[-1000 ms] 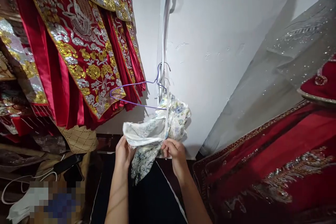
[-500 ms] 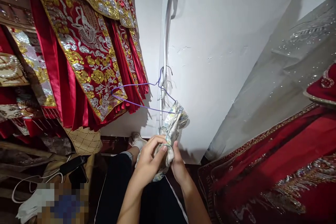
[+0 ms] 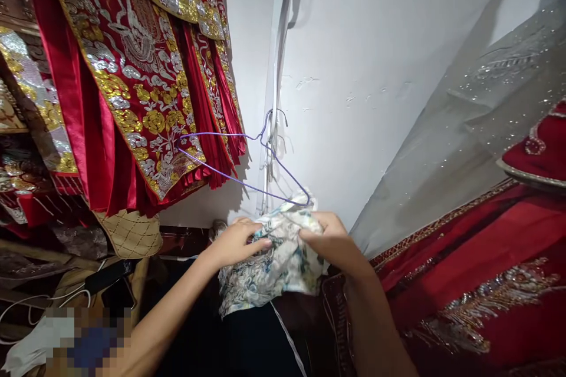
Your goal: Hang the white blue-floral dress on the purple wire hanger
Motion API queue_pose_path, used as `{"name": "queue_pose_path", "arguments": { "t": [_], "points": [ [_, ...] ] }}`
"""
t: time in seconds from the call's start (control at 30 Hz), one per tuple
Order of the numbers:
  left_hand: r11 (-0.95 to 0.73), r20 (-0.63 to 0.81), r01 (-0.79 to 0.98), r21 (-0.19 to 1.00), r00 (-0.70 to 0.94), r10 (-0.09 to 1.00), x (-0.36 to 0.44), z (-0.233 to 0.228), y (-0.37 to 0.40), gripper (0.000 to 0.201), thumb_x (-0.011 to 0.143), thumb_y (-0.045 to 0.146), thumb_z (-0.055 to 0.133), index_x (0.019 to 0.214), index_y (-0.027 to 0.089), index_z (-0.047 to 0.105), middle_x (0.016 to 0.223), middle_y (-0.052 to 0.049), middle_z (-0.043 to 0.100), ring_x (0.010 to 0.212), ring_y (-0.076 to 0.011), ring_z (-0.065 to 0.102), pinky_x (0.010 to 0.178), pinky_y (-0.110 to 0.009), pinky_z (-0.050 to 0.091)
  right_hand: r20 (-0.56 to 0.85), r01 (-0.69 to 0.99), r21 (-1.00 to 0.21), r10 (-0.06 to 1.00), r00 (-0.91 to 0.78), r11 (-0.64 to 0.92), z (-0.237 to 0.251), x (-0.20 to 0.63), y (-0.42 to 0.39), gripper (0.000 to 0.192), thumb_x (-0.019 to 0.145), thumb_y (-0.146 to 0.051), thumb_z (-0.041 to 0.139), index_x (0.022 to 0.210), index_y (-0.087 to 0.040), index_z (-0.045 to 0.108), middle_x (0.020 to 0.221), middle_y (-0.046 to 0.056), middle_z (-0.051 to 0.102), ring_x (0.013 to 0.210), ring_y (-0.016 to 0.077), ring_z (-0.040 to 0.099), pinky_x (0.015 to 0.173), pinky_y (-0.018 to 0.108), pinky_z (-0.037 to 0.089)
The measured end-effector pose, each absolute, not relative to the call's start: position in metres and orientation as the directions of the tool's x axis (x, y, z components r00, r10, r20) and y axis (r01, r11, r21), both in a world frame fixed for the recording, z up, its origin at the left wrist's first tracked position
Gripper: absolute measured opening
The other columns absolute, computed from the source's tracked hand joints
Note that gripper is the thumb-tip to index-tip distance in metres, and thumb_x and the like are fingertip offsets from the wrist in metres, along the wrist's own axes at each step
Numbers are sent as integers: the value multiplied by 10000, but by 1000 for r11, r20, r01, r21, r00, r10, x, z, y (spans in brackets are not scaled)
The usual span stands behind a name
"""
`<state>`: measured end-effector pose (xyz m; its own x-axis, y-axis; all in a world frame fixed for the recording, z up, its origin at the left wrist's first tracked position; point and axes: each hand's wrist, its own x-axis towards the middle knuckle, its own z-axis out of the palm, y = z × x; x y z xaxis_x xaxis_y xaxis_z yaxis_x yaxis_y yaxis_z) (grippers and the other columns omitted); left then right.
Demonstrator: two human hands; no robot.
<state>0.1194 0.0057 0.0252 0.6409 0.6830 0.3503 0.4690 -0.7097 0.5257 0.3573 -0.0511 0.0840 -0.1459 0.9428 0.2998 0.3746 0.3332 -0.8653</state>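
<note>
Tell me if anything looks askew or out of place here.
The purple wire hanger hangs tilted against the white wall, its right end dipping into the bunched floral cloth gripped by the left hand and right hand.

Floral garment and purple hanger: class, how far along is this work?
Done: one end of the purple wire hanger sits inside the floral garment. In hand: left hand and right hand both grip the bunched cloth. Left: the hanger's other end, by the red embroidered robes, is bare.
</note>
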Motion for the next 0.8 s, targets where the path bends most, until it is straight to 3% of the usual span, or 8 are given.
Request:
{"name": "queue_pose_path", "arguments": {
  "t": [0.07,0.13,0.23,0.3,0.43,0.6,0.7,0.8],
  "points": [
    [-650,282,589,480,599,750,97,24,10,365,947,515,505,810,205,640,757,-55,637,790,-234,577,843,-344,390,437,354,-830,897,-68,431,92,357,-33,149,762,-179,588,806,-180,730,828,41,706,795,225,631,672,282,477],
    [-579,183,654,488,571,800,73,22,12,372,959,495,472,781,207,626,708,-43,626,684,-207,561,712,-302,373,522,312,-804,852,-36,506,91,351,-10,317,759,-193,603,1046,-181,737,991,61,723,892,229,642,756,294,492],
    [-485,95,720,497,510,855,40,21,11,421,959,499,444,699,206,596,647,-34,612,587,-182,528,591,-280,298,479,266,-843,877,-26,468,75,337,34,614,778,-242,592,1390,-195,560,1095,62,707,878,196,640,798,307,504],
    [-440,92,768,465,453,887,22,20,10,465,957,504,433,635,202,577,604,-37,593,554,-176,502,575,-283,278,446,284,-858,895,-4,429,61,330,65,652,788,-267,568,1433,-198,509,1080,52,706,894,194,636,841,326,502],
    [-333,75,879,341,327,942,-1,23,13,467,957,464,431,612,203,607,629,-65,623,555,-186,538,570,-284,286,468,403,-798,882,-55,448,42,330,103,425,770,-232,542,1168,-205,687,1039,50,717,979,221,624,891,335,465],
    [-185,126,953,241,158,979,-9,35,21,275,920,329,484,801,222,707,820,-121,704,719,-257,655,645,-297,377,449,417,-785,885,-125,458,36,349,84,143,736,-186,522,751,-187,664,717,12,667,711,187,575,673,269,418],
    [-212,208,925,316,150,967,0,48,28,313,949,306,418,996,228,717,848,-110,725,760,-262,671,678,-301,419,452,389,-799,884,-115,459,42,364,57,117,739,-192,502,667,-184,593,639,-13,581,625,153,491,584,251,338],
    [-352,423,793,498,132,896,17,67,34,345,941,266,415,1110,203,710,937,-96,751,843,-251,684,746,-296,463,429,373,-810,891,-149,452,55,371,35,106,747,-207,522,658,-183,575,628,-24,540,609,138,452,568,250,303]
  ]
}}
